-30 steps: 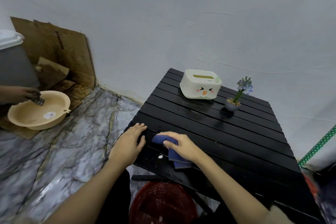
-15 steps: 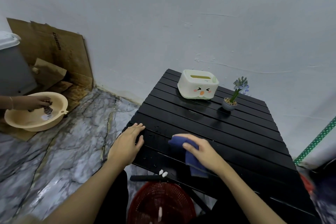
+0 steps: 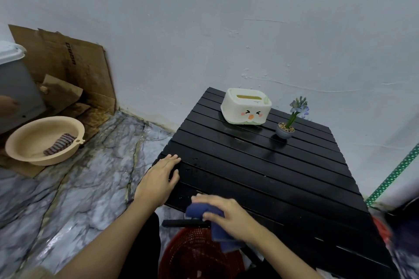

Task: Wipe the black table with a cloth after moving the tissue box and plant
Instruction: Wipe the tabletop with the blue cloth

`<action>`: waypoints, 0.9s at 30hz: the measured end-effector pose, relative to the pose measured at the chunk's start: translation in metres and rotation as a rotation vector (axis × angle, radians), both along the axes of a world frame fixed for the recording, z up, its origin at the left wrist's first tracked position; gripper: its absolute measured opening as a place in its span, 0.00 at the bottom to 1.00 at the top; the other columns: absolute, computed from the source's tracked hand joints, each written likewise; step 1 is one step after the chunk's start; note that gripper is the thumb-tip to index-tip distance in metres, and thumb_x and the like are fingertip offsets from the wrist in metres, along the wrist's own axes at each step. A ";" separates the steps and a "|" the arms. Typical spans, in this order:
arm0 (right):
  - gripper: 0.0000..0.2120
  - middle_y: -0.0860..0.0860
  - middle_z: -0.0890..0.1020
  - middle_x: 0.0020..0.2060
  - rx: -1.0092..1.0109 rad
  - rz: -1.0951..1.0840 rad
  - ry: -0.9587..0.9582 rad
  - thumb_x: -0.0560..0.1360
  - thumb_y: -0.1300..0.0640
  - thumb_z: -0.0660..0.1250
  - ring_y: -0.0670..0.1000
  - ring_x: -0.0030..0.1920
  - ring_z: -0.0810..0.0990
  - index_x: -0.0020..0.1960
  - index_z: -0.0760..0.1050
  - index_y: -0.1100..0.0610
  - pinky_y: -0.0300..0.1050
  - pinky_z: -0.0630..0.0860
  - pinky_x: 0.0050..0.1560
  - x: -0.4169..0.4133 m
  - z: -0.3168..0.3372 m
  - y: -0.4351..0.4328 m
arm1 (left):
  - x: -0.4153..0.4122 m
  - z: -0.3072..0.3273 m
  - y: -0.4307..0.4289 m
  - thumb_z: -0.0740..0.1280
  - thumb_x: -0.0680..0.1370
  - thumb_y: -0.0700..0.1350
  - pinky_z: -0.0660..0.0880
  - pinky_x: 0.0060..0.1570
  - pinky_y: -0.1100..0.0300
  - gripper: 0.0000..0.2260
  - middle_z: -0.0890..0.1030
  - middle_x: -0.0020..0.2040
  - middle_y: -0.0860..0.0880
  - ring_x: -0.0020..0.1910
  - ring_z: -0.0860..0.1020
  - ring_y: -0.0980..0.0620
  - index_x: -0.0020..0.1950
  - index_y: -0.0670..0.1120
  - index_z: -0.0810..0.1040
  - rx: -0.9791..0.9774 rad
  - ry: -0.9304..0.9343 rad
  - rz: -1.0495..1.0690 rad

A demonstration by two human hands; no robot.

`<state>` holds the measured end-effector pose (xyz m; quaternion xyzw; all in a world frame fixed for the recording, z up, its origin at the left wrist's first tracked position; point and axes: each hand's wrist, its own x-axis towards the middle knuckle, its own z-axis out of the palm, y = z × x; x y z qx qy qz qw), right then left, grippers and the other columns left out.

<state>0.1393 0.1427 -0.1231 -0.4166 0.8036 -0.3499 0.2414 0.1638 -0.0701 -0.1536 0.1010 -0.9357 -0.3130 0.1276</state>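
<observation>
Our right hand (image 3: 229,217) grips the blue cloth (image 3: 204,210) at the table's (image 3: 260,165) near edge — left hand (image 3: 158,176) flat, open, holding nothing, at its left corner.

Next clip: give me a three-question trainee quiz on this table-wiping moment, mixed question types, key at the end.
1. True or false: the tissue box and plant are already off the table.
2. Which hand presses the blue cloth? A) left hand B) right hand
3. Fill in: below the table's near edge sits a red ____.

Key: 1 false, both stand at the far end. 2 B; the left lies flat on the corner. 3 basket.
</observation>
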 end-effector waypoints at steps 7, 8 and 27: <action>0.16 0.40 0.79 0.58 -0.118 -0.149 -0.161 0.74 0.48 0.61 0.41 0.61 0.75 0.60 0.74 0.52 0.30 0.66 0.61 -0.001 0.016 0.043 | 0.001 0.002 0.001 0.57 0.79 0.45 0.60 0.71 0.57 0.17 0.68 0.71 0.51 0.72 0.61 0.55 0.68 0.48 0.67 0.007 0.001 -0.003; 0.15 0.39 0.79 0.57 -0.150 -0.227 -0.135 0.74 0.49 0.62 0.40 0.59 0.75 0.58 0.75 0.51 0.29 0.66 0.60 -0.008 0.018 0.055 | 0.001 0.001 0.000 0.57 0.79 0.45 0.60 0.71 0.56 0.17 0.68 0.71 0.51 0.72 0.61 0.55 0.68 0.49 0.67 0.010 -0.002 -0.005; 0.18 0.56 0.73 0.66 -0.022 -0.739 0.192 0.75 0.61 0.63 0.54 0.68 0.68 0.64 0.70 0.59 0.47 0.61 0.70 -0.084 -0.012 0.008 | -0.001 -0.004 -0.001 0.57 0.78 0.45 0.62 0.71 0.54 0.17 0.68 0.71 0.51 0.72 0.61 0.55 0.68 0.49 0.67 0.015 -0.002 -0.014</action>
